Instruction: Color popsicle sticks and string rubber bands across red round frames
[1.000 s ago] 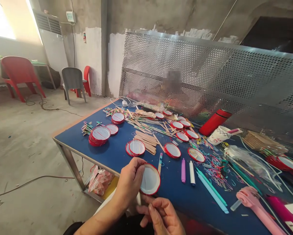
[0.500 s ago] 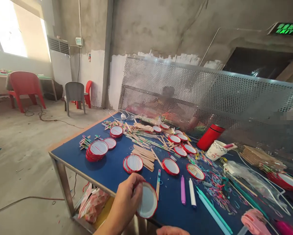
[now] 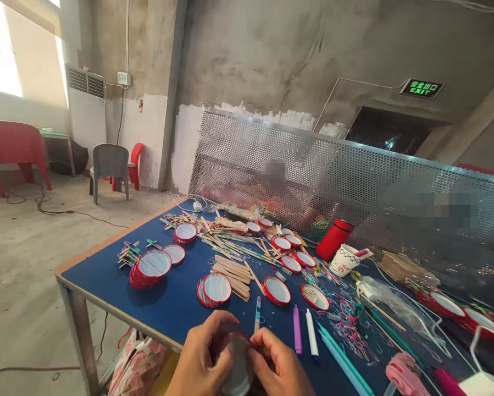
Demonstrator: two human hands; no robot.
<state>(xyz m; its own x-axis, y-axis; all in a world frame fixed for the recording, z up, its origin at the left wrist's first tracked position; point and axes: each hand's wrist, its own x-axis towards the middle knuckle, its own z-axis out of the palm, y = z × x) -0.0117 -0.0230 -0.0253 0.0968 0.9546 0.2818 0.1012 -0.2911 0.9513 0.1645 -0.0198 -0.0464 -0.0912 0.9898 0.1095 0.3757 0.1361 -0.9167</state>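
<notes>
The right hand (image 3: 277,364) has come up from the lower edge of the view and now meets the red-rimmed round disc (image 3: 241,367), which stands tilted, nearly edge-on, between both hands. The left hand (image 3: 203,356) curls closed around its left side, while the right fingertips (image 3: 254,343) pinch its upper rim, above the blue table (image 3: 106,280)

Your one camera rides on your head and looks forward and down across the blue worktable (image 3: 106,286) from its near edge. Your left hand (image 3: 201,357) and right hand (image 3: 279,363) sit very close, at the bottom of the frame, cut off by its lower edge. Beyond the table, the wide view reaches the perforated metal screen (image 3: 312,187), the concrete wall (image 3: 247,55) and, far off at left, a red plastic chair (image 3: 14,154).
</notes>
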